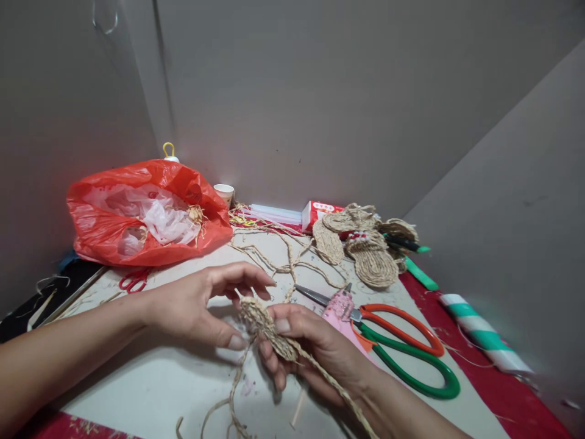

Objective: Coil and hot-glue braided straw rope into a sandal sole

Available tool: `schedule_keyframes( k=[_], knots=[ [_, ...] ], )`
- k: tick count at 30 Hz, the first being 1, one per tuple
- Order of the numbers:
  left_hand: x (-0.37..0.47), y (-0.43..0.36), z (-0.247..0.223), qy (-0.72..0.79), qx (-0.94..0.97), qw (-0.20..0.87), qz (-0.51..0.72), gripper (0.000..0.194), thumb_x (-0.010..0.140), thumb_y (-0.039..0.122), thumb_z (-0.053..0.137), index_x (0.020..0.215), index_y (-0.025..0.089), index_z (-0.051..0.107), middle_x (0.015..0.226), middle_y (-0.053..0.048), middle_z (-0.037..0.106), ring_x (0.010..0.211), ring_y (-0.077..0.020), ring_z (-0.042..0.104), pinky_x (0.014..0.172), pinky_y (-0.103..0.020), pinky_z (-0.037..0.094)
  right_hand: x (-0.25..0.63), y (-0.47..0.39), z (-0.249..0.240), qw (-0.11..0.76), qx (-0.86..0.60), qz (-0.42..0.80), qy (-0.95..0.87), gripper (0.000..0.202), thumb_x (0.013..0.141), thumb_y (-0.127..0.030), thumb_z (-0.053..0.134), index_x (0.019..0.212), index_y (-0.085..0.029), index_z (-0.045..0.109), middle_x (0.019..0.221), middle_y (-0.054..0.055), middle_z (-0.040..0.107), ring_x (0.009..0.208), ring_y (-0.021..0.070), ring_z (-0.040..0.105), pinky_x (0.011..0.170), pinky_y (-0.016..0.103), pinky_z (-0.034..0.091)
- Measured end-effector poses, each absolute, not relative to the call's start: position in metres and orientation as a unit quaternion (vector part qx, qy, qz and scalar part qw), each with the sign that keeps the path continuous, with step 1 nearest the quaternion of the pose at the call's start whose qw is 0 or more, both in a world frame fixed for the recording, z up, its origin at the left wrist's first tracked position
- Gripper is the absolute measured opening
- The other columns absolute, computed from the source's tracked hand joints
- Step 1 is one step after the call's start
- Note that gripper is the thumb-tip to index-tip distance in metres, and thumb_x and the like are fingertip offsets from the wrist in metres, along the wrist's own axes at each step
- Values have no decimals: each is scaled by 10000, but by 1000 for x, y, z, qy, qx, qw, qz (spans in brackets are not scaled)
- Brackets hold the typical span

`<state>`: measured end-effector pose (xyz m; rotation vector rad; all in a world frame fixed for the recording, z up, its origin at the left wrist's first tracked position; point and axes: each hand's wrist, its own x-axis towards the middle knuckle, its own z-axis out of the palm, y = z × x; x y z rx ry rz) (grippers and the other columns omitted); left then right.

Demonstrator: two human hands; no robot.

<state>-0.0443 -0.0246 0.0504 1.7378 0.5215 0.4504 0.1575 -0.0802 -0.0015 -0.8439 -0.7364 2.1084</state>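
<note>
A red plastic bag [94, 222] stands at the far left; the left hand [196, 308], thumb and fingers spread apart, curves round the left end of a woven straw piece [261, 320], contact unclear; near the middle, the right hand [317, 338] pinches that piece, braided cords [235, 390] trailing nearward; sole-shaped weavings [375, 267] lie far right, scissors [356, 314] nearer; rightmost, a striped roll [487, 334].

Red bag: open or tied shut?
Open: the red bag's wide mouth gapes, showing crumpled white plastic and some straw-like fibre inside; no knot visible.
</note>
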Motion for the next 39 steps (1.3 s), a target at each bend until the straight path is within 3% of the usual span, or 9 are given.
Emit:
schedule_keyframes(
  k=[4,8,11,18,23,27,32,36,39],
  knots=[
    [-44,-19,44,275,661,581,387,215,731,218,741,898,189,608,898,-4,595,805,-119,561,748,-235,464,164,-76,0,422,-324,807,-257,212,649,-306,716,692,-106,663,592,28,646,475,106,577,389,201,531],
    [-40,-11,33,367,579,550,477,180,726,255,751,771,167,600,680,43,570,585,-71,520,601,-198,422,167,-73,-2,444,-310,807,-237,229,669,-341,700,670,-118,650,589,30,631,484,114,567,380,205,516],
    [-37,-7,26,405,575,533,471,209,723,305,737,709,150,597,598,41,558,547,-79,504,572,-207,413,166,-73,-4,451,-296,810,-232,253,673,-366,704,663,-121,643,573,24,606,474,110,543,372,206,504],
    [-34,-6,16,392,597,537,449,334,809,454,622,689,152,545,628,32,535,530,-78,465,535,-215,396,164,-73,-8,484,-258,806,-224,226,708,-334,704,662,-122,639,602,38,618,507,124,550,393,220,506],
    [-36,-6,7,404,639,499,424,481,876,557,487,582,185,409,509,63,392,450,-76,393,473,-218,351,164,-73,-5,489,-257,801,-231,217,721,-323,682,647,-125,635,596,26,592,502,116,513,398,215,476],
    [-39,-5,0,396,662,477,421,498,895,508,493,537,179,382,479,60,379,448,-68,366,475,-217,327,164,-74,-2,490,-250,804,-225,219,704,-323,691,616,-130,633,581,15,572,495,112,491,401,218,456],
    [-36,-6,-2,363,641,542,403,230,792,337,670,794,166,516,582,68,496,497,-75,463,506,-207,374,163,-74,1,485,-259,810,-201,241,656,-344,732,616,-119,653,565,8,572,484,105,488,398,207,436],
    [-34,-7,0,385,632,548,390,224,726,285,708,721,148,531,593,58,521,492,-66,461,507,-206,380,163,-73,2,477,-268,816,-187,247,625,-338,763,620,-116,655,564,7,577,481,96,486,411,197,424],
    [-35,-9,1,394,633,540,390,255,725,333,711,683,135,556,566,42,530,484,-72,462,496,-209,368,164,-74,1,477,-274,815,-184,251,627,-344,757,633,-113,657,575,10,579,484,96,484,415,201,419]
  ],
)
